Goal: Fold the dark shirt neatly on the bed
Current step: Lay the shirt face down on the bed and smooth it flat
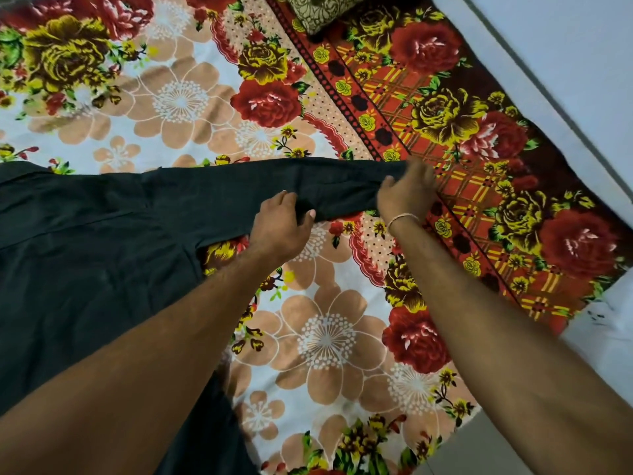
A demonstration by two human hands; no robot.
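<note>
The dark shirt lies spread flat on the flowered bed sheet, filling the left half of the view. One long sleeve stretches out to the right across the sheet. My left hand grips the lower edge of that sleeve about halfway along, thumb under the cloth. My right hand holds the cuff end of the sleeve, its fingers curled over the fabric. A thin bracelet sits on my right wrist.
A patterned pillow lies at the top edge of the bed. The bed's right edge runs diagonally, with pale floor beyond it. Bare flowered sheet stretches above and below the sleeve.
</note>
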